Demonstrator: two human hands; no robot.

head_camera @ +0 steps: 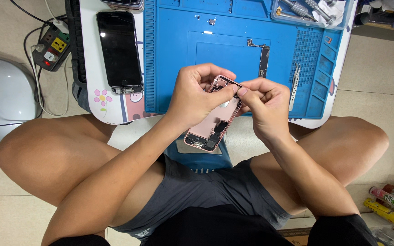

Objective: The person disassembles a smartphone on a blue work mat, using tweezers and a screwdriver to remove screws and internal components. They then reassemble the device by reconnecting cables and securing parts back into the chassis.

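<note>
A pink phone housing (209, 130) with its insides exposed is held tilted above my lap, in front of the low table. My left hand (194, 98) grips its upper left side, thumb laid across the top of the housing. My right hand (265, 105) pinches at the housing's top right corner with thumb and forefinger; what sits between the fingertips is too small to tell. A black phone screen panel (118, 50) lies face up on the white table (90, 98) at the left. A bare circuit board (263, 59) and metal tweezers (294, 84) rest on the blue work mat (174, 54).
A clear tray with screwdrivers (308, 11) stands at the mat's far right. A power strip (51, 45) with cables lies on the floor at the left beside a grey rounded object (1, 95). Tubes and bottles (391, 205) lie on the floor at the lower right.
</note>
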